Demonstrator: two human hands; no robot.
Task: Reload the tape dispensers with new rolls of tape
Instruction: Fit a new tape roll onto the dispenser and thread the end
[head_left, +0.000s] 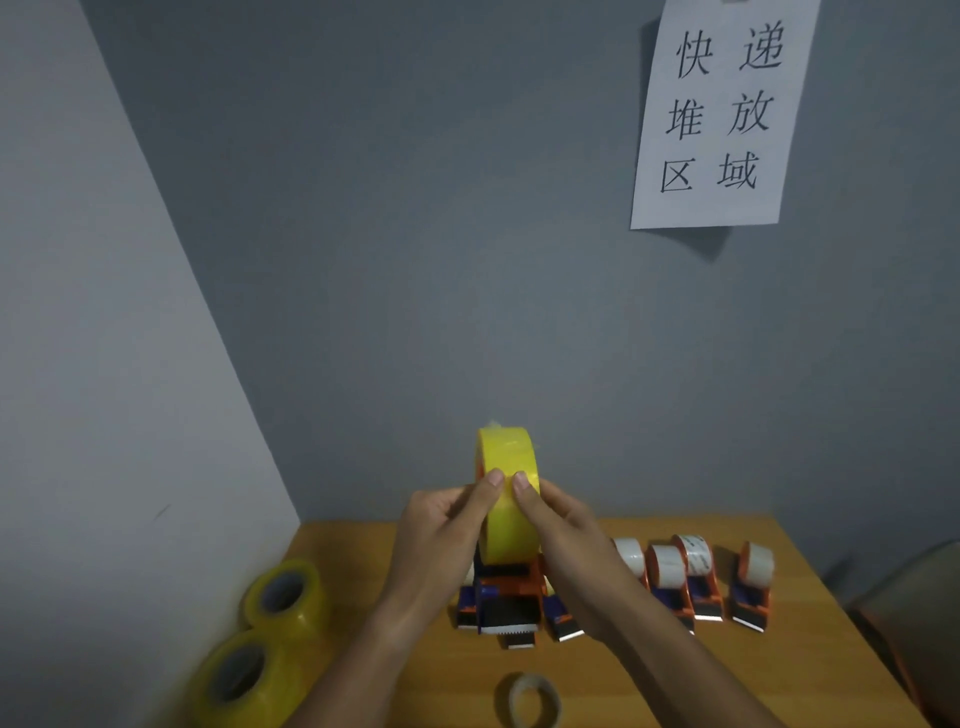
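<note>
A yellow roll of tape (508, 457) sits upright in an orange and blue tape dispenser (506, 597), held up above the wooden table (363, 551). My left hand (441, 535) grips the roll from the left and my right hand (566, 535) from the right, both thumbs pressing side by side on its near face. The dispenser's toothed blade (511, 626) points toward me. Behind my hands, part of a second dispenser (563, 621) shows on the table.
Three dispensers (701, 587) with pale tape rolls stand in a row on the right. Two full yellow rolls (260, 639) are stacked at the table's left front. A thin, nearly spent roll core (535, 701) lies near the front edge. A paper sign (722, 109) hangs on the wall.
</note>
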